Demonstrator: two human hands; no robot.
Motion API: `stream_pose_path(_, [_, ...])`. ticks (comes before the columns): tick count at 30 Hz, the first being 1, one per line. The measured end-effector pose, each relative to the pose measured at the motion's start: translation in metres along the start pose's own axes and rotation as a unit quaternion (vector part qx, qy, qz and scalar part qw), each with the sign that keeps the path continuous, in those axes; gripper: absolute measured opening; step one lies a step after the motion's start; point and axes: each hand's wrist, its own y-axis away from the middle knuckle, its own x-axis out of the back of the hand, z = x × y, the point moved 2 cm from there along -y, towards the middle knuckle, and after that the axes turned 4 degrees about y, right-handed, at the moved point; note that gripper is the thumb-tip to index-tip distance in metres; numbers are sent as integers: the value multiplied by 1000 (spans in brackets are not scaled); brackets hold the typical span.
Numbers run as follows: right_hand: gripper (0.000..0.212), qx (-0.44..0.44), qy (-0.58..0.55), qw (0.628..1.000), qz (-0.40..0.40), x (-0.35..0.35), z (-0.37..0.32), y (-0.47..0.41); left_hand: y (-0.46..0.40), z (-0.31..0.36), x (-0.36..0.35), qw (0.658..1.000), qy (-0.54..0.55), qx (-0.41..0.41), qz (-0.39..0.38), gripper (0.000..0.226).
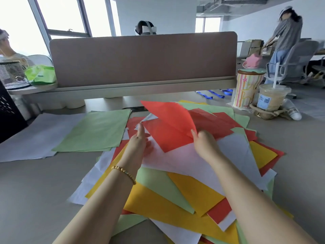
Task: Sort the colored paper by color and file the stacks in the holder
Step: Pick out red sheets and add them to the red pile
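Two hands (139, 140); two sorted stacks (95, 131); one mixed pile (175, 199); two cups (246, 88).

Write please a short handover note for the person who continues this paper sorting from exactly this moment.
Right hand: grip shut on a red sheet, lifting its edge off the mixed pile.
Left hand: open, flat on the pile beside it, holding nothing.
Done: a green stack lies left of the pile, on top of a white stack further left.
Left: red, yellow, and the remaining green and white sheets are still mixed in the pile.
No red or yellow stack is visible. The black holder at the far left is only partly in view; its contents cannot be seen.
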Motion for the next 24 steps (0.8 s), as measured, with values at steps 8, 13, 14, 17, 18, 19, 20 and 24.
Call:
stream_pose_path(8, [37,-56,-90,993,-50,2,8,-8,1,5,-25,991,66,92,-68,48])
stream_pose_path(13, [50,66,100,991,-52,-11,8,-5,-16,14,-30,985,116,109,-68,84])
stream_pose_path(14, [57,72,137,987,-51,-11,9,-6,-18,15,-27,982,132,113,-70,84])
stream_pose_path(17, [64,60,175,982,-35,-8,8,-6,-21,12,-20,985,121,97,-78,50])
stream_pose_path(18, [67,50,163,985,-30,-8,7,-5,-21,8,-19,988,96,90,-78,29])
stream_pose_path(19, [70,35,143,989,-28,-8,7,-5,-19,5,-20,991,65,84,-78,11])
stream_pose_path(20, [72,19,121,992,-19,-8,8,-5,-20,2,-20,995,29,76,-65,9])
stream_pose_path(24, [61,-16,9,989,146,-4,17,-12,-24,0,-19,999,32,25,-5,23])
